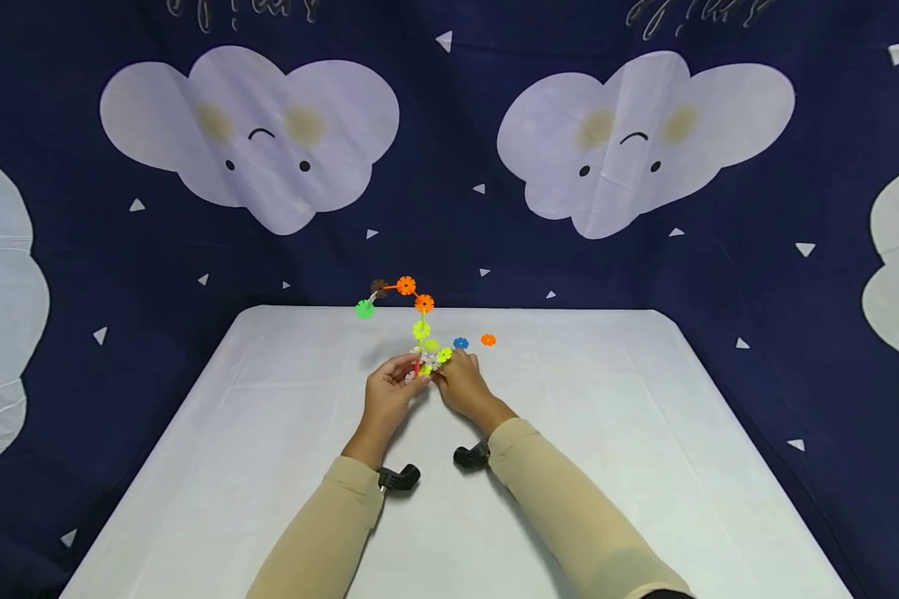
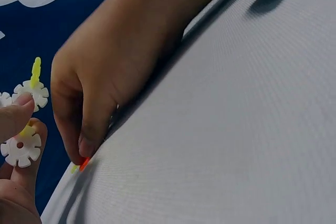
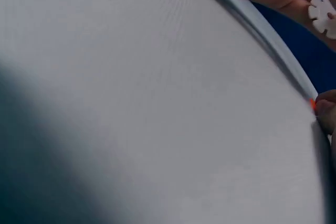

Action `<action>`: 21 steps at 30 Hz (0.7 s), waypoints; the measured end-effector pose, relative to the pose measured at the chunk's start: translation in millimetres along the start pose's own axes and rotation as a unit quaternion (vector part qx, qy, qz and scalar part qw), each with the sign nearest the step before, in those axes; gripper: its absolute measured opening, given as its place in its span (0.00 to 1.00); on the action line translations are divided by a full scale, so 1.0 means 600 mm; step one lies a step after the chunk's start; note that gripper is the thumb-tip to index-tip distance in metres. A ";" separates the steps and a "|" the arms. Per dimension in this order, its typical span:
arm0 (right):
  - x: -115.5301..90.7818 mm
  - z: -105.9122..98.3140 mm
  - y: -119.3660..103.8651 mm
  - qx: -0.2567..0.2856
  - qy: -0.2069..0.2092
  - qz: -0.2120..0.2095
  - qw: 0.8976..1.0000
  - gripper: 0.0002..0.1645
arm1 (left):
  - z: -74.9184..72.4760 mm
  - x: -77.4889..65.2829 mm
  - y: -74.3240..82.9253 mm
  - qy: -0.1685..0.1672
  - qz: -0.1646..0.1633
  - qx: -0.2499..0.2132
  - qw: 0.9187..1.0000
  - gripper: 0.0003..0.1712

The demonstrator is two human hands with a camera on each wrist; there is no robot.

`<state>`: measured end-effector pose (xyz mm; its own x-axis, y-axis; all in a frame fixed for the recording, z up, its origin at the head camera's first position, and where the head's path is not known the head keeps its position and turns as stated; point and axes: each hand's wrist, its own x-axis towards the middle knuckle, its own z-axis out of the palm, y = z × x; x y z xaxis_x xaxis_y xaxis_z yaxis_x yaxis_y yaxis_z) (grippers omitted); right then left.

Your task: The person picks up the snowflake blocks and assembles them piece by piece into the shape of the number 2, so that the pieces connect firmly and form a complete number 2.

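My left hand (image 1: 388,395) holds a linked chain of notched plastic snowflake discs by its lower cluster. White discs (image 2: 21,148) and yellow-green ones sit about its thumb and fingers. From there the chain rises through a yellow disc (image 1: 421,329) and orange discs (image 1: 406,285) to a brown disc (image 1: 379,289), ending in a green disc (image 1: 364,309). Close on the right, my right hand (image 1: 464,387) reaches down to the tabletop. Its thumb and fingertips pinch a small orange disc (image 2: 84,164), mostly hidden by them; a sliver of yellow shows beside it.
A loose blue disc (image 1: 460,343) and an orange disc (image 1: 489,339) lie just beyond my right hand. The white-covered table (image 1: 607,491) ends at a dark blue cloud-print curtain (image 1: 449,150). Black wrist-camera mounts (image 1: 399,478) jut inward from both sleeves.
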<state>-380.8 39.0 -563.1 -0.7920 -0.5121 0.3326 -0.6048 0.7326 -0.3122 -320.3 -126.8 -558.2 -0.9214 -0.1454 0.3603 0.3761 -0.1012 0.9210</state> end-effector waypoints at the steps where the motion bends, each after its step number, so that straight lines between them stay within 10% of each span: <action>1: -0.002 -0.002 0.001 0.028 0.008 0.005 1.000 0.15 | 0.000 0.000 0.001 -0.003 0.000 0.000 1.000 0.25; 11: -0.045 -0.027 0.026 0.254 0.097 0.092 0.958 0.09 | 0.002 0.001 0.001 -0.026 0.000 0.012 1.000 0.24; 21: -0.093 -0.068 0.056 0.532 0.154 0.191 0.810 0.16 | 0.006 -0.005 0.002 -0.074 -0.033 0.033 0.996 0.25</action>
<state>-353.5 110.5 -556.1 -0.9792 -0.0818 0.1857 -0.1798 -0.0738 -0.9809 -317.8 -123.1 -557.8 -0.9499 0.0063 0.3126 0.3121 -0.0407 0.9492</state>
